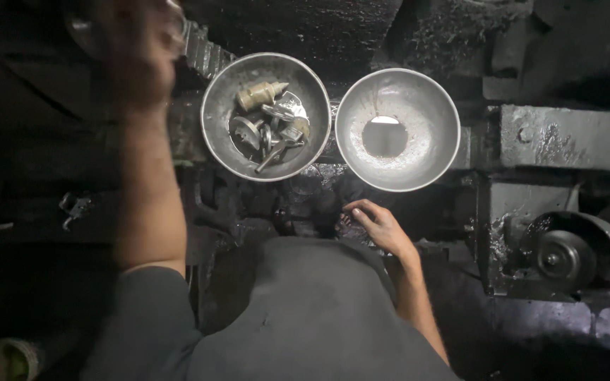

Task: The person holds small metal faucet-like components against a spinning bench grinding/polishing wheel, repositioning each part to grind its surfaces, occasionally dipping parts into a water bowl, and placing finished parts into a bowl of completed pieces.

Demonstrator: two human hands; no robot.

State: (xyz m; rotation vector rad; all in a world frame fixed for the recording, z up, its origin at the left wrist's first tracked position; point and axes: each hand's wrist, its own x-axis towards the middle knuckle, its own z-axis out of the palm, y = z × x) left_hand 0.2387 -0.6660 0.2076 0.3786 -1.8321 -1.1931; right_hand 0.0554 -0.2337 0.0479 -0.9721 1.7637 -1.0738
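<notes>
My left hand [135,49] is raised at the upper left, blurred by motion, and whether it holds anything does not show. My right hand [379,224] rests low on dark greasy machine parts just below the two bowls, fingers curled down onto the metal. A steel bowl [214,134] on the left holds several small metal parts, among them a brass-coloured fitting [259,93]. Beside it, a second steel bowl [425,106] on the right holds only a little dark liquid at its bottom.
Both bowls sit on a black, oily machine body [566,137]. A round pulley or wheel [563,259] sits at the right. A gear with teeth [202,49] shows behind the left bowl. My grey-clothed knee [312,310] fills the lower middle.
</notes>
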